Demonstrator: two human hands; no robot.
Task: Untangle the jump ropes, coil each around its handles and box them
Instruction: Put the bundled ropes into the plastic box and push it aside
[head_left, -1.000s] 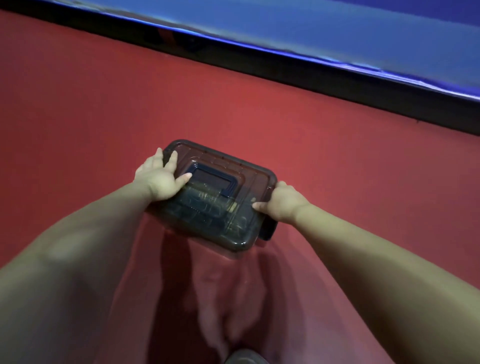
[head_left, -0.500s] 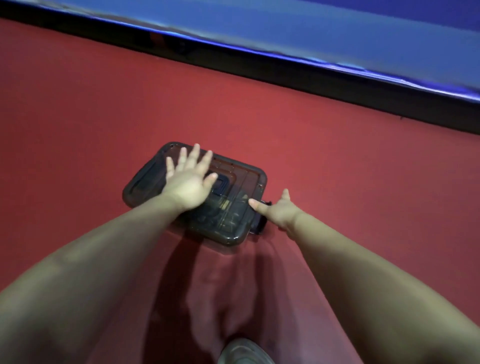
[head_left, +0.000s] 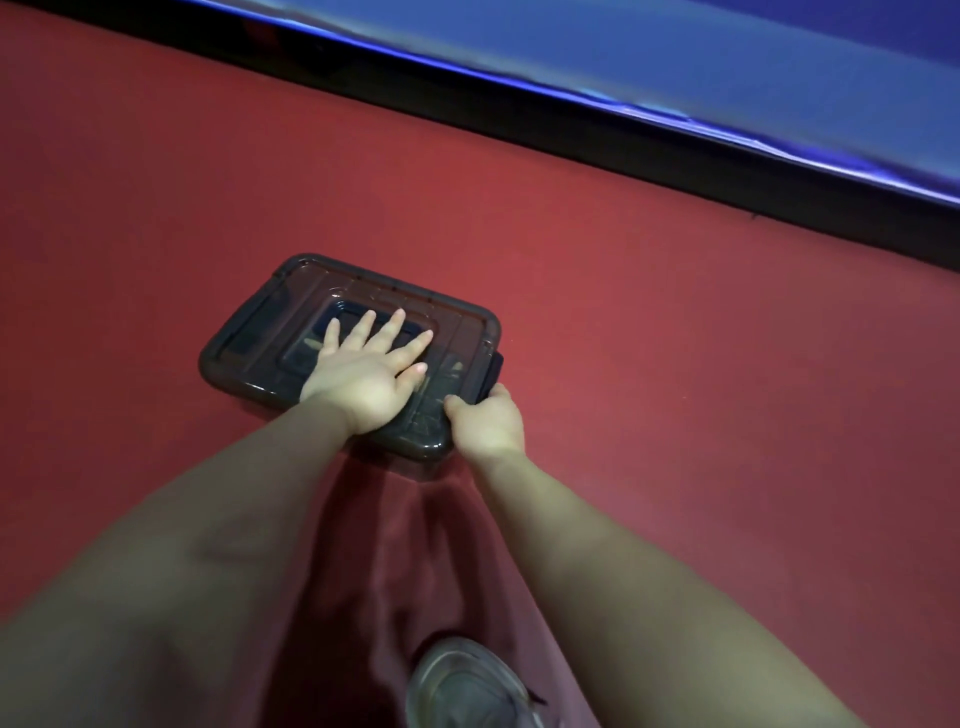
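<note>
On red floor (head_left: 649, 322) by blue mat (head_left: 727, 52) | left grip (head_left: 363, 379) spread | right grip (head_left: 488, 423) pinching box (head_left: 291, 301)

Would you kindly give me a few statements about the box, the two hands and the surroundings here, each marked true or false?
1. The lid is on the box. True.
2. The left hand lies flat on the lid with its fingers spread. True.
3. The right hand hangs clear of the box. False: it grips the box's right end, thumb on the lid.
4. The box rests on a table. False: it rests on the red floor.
5. A shoe shows near the bottom edge of the view. True.
</note>
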